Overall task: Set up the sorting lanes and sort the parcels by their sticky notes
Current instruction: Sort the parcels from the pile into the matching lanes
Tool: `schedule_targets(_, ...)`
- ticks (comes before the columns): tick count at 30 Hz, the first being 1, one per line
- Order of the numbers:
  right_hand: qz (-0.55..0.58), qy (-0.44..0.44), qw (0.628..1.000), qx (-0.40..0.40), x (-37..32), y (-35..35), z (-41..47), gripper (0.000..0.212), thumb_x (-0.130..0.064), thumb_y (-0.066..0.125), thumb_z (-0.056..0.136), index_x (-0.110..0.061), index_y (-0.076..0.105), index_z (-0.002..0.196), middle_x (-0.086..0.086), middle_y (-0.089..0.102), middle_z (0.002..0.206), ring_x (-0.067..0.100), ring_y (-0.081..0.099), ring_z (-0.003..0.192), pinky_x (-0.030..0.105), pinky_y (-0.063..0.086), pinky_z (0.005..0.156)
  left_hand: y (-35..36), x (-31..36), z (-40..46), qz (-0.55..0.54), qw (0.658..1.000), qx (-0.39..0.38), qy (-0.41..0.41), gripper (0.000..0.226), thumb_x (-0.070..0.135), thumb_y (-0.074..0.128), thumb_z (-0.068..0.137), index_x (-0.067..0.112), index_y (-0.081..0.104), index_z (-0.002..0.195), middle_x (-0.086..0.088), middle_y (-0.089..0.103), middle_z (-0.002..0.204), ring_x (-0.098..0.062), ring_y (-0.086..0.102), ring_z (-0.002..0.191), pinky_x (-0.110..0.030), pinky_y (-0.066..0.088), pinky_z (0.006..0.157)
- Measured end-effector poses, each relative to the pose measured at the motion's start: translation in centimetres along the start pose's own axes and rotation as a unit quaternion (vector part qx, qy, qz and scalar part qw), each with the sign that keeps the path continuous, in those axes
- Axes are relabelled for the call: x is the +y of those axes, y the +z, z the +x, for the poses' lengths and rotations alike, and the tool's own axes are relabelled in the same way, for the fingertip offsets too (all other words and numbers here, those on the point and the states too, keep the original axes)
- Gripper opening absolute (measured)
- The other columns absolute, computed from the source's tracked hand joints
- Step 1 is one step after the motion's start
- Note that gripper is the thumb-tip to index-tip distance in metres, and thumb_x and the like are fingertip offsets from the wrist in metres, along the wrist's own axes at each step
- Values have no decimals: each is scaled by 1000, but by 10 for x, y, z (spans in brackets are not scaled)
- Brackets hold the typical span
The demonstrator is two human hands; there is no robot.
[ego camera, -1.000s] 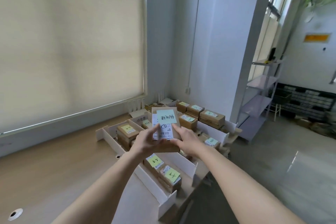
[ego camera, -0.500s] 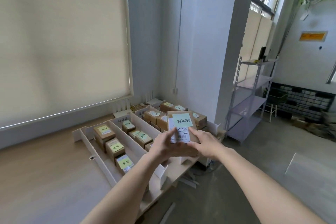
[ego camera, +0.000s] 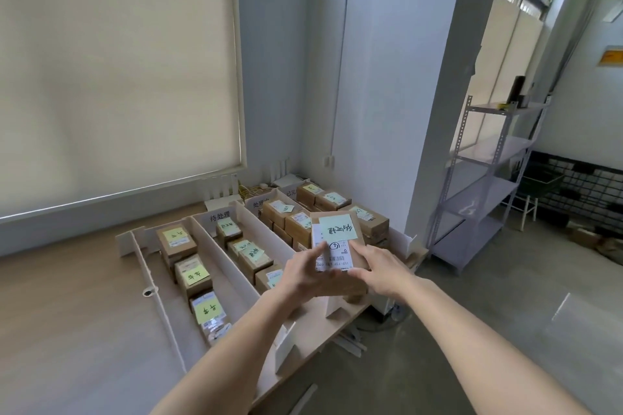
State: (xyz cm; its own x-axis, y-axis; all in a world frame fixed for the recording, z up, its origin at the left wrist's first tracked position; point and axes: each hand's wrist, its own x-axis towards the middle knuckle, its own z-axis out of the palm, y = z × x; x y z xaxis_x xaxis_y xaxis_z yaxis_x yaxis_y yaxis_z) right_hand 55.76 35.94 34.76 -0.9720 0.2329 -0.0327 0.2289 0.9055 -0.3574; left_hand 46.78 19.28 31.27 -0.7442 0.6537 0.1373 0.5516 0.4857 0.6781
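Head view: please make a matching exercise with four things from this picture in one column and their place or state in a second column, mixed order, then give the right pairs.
Things:
1. held parcel
2. grey metal shelf
3. roller blind
4. 待处理 label

Places or states:
A. covers the window at left
B. gripped by left hand and right hand
C. at a lane's far end
D. stands on the floor at right

Pairs: 1-B, 2-D, 3-A, 4-C

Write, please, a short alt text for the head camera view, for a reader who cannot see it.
Both hands, left and right, hold a cardboard parcel with a pale green sticky note above white sorting lanes on a wooden table. The lanes already hold other noted parcels.
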Motion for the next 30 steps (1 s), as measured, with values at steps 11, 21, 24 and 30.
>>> schedule_targets(11, 8, -84, 995, -43, -3, -4, 197, 73, -31, 59, 101, -28, 17, 161, 3, 37, 157, 23, 41, 140, 41, 44, 107, -32, -82, 135, -37, 992, 102, -66, 68, 42, 66, 90, 24, 38, 149, 1, 53, 142, -18, 56, 120, -37, 52, 94)
schedule_targets(21, 3, -171, 981, -90, -15, 31, 321, 70, -34, 60, 99, -28, 22, 158, 6, 41, 154, 26, 42, 139, 48, 42, 111, -46, -154, 195, -10, 978, 162, -131, 72, 35, 67, 91, 17, 34, 152, -1, 48, 147, -17, 46, 131, -26, 40, 102)
schedule_targets(24, -10, -201, 973, -109, -13, 54, 354, 68, -36, 60, 99, -29, 25, 157, 6, 45, 150, 28, 45, 136, 48, 44, 108, -36, -178, 205, -3, 970, 173, -170, 72, 35, 66, 92, 16, 33, 153, -2, 46, 150, -17, 44, 136, -28, 38, 107)
schedule_targets(30, 1, -244, 954, -171, 5, 106, 418, 68, -30, 61, 99, -33, 24, 156, 2, 47, 148, 24, 50, 132, 42, 48, 101, -11, -221, 232, 4, 954, 181, -240, 74, 34, 66, 92, 17, 30, 154, -1, 43, 151, -18, 43, 136, -32, 39, 109)
